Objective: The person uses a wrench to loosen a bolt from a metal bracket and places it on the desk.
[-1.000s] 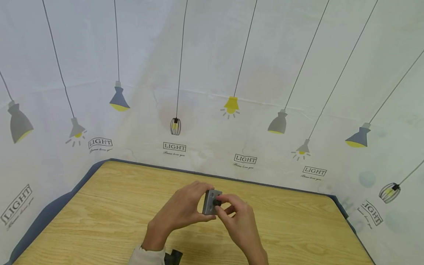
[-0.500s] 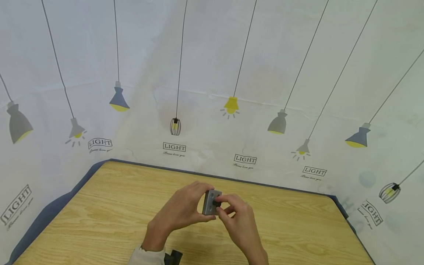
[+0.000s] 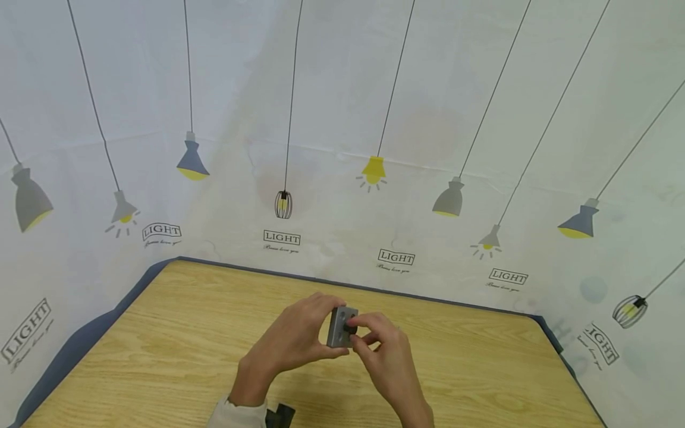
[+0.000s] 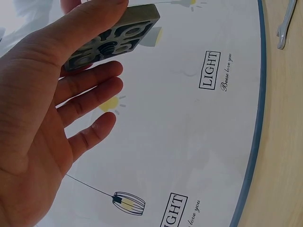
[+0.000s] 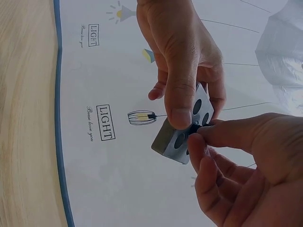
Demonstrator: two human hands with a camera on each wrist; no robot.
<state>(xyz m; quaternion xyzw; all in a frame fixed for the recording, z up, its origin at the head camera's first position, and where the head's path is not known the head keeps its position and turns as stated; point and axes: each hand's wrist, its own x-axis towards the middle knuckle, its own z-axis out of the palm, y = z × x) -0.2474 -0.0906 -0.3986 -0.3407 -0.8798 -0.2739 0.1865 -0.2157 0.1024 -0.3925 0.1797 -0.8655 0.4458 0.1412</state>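
Observation:
A square grey block (image 3: 336,329) with round holes in its face is held up over the table, tilted, between the thumb and fingers of the left hand (image 3: 294,333). The left wrist view shows recessed rings on the side of the block (image 4: 135,32), while the last fingers of that hand stay off it. Thumb and index finger of the right hand (image 3: 387,351) pinch a small black knob-like part (image 3: 350,328) at the middle of the block's face. Those fingertips mostly cover the black part (image 5: 194,128) in the right wrist view; its exact kind is hidden.
The wooden table (image 3: 160,333) has a dark blue edge, with a white lamp-printed cloth (image 3: 332,119) rising behind it. A silver wrench-like tool (image 4: 283,33) lies on the table in the left wrist view. A black object (image 3: 280,415) sits beside the left sleeve.
The right thumb and index finger have shifted slightly about the black part. The left hand and the block have stayed in place.

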